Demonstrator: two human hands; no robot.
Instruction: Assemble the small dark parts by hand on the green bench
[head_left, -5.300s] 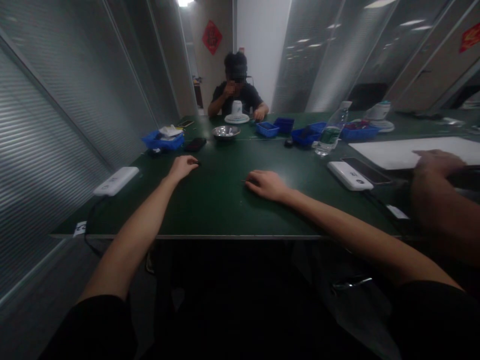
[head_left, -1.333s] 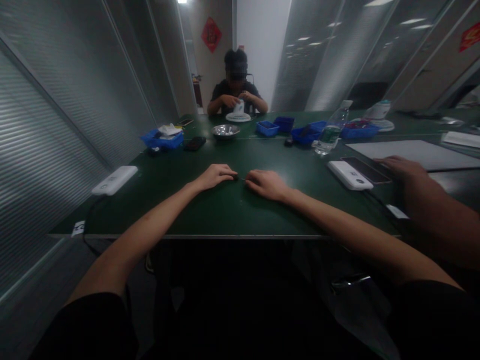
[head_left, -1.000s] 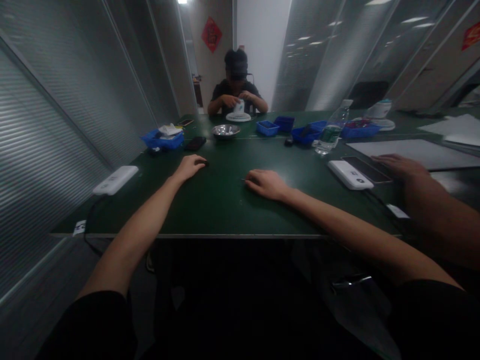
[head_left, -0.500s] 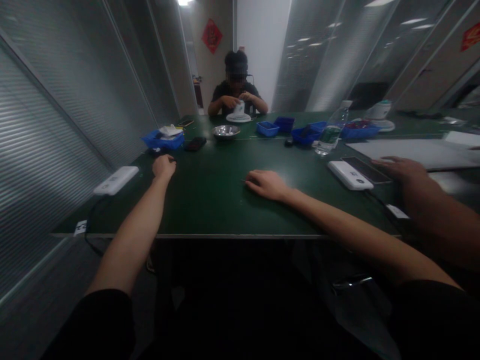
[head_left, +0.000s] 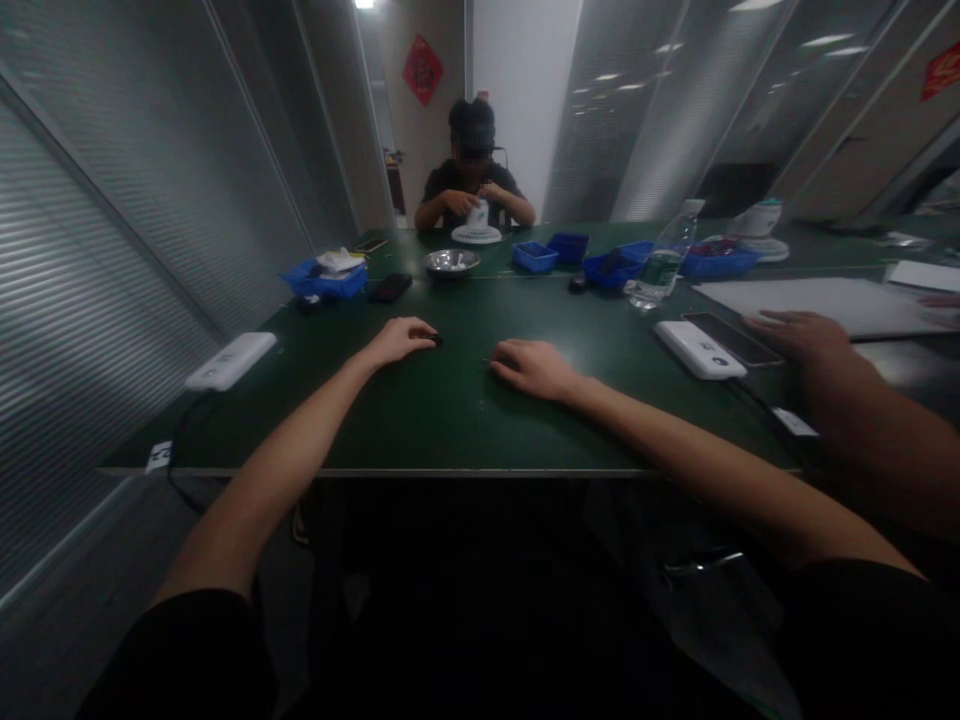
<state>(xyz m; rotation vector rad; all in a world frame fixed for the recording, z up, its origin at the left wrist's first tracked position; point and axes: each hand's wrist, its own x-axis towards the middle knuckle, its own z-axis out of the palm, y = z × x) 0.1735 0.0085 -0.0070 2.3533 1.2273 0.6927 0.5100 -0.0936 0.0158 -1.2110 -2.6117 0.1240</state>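
Black piece (head_left: 439, 340) is pinched in the left hand (head_left: 400, 340) over one green table (head_left: 450, 430). Behind: five or more blue trays (head_left: 334, 288) (the leftmost holds white paper (head_left: 339, 261)), one bottle (head_left: 660, 265), one metal bowl (head_left: 438, 264) with white bits (head_left: 460, 263). The right hand (head_left: 531, 368), apart, grips one thin sliver (head_left: 486, 361).

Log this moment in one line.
left hand: pinching small dark object; right hand: holding thin pale object, only tip showing; hands: apart; beyond: round silver metal bowl on green tabletop

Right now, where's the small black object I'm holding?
Head view, left of centre: the black object is in your left hand, opposite your right hand.
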